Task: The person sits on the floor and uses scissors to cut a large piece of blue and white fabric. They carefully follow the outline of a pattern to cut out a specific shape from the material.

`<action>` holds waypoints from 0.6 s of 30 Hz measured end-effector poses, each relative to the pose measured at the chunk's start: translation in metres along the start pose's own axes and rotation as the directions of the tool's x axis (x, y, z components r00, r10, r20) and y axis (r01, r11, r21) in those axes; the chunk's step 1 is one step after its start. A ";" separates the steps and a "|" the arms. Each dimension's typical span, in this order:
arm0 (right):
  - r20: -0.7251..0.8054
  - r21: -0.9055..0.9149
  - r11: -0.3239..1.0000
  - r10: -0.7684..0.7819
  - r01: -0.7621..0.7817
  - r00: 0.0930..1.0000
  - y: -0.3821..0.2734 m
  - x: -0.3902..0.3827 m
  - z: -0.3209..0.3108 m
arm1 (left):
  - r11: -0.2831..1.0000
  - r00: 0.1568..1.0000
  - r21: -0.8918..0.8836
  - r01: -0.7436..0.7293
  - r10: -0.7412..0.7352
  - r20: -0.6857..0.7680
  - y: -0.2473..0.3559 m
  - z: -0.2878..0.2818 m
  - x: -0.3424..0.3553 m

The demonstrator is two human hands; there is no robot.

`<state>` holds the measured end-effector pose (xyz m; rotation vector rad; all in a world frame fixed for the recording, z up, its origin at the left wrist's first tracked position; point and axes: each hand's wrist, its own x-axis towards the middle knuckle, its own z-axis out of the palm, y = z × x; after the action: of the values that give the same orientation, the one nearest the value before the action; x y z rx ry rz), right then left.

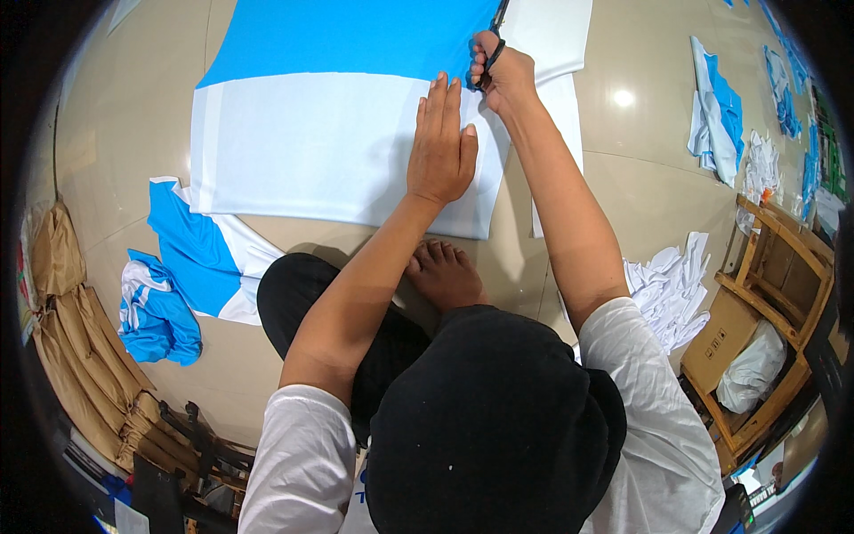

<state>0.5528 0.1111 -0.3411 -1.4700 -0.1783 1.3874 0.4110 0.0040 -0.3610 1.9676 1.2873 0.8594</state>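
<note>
A large sheet of fabric, blue at the far part and white nearer me, lies spread on the floor. My left hand rests flat on its white part near the right edge, fingers stretched forward. In my right hand is a pair of black-handled scissors, its fingers wrapped through the handles. The blades point away from me, at the border between the blue cloth and a white strip on the right. A gap showing the floor parts the two pieces nearer me. The blade tips run out of the top of the view.
Blue and white cloth pieces lie at the left. White scraps are heaped by my right arm, and more blue and white cloth lies farther right. A wooden frame with a cardboard box stands at the right; brown covers hang at the left.
</note>
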 end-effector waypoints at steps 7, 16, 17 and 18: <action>-0.009 0.000 1.000 -0.003 0.003 1.000 -0.001 0.001 0.002 | 1.000 1.000 -0.005 0.004 -0.004 0.004 0.000 -0.001 0.000; -0.009 0.034 0.999 -0.018 0.019 1.000 -0.007 0.014 0.005 | 1.000 1.000 -0.002 0.005 -0.005 0.005 0.000 -0.001 0.000; -0.013 0.034 0.999 -0.014 0.015 1.000 -0.007 0.013 0.006 | 1.000 1.000 -0.012 0.008 -0.008 0.009 0.000 -0.001 0.000; -0.020 0.034 0.999 -0.011 0.012 1.000 -0.007 0.014 0.006 | 1.000 1.000 -0.013 0.005 -0.005 0.007 0.000 -0.001 0.000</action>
<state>0.5563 0.1273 -0.3434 -1.4523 -0.1496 1.3598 0.4102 0.0039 -0.3602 1.9543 1.2792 0.8555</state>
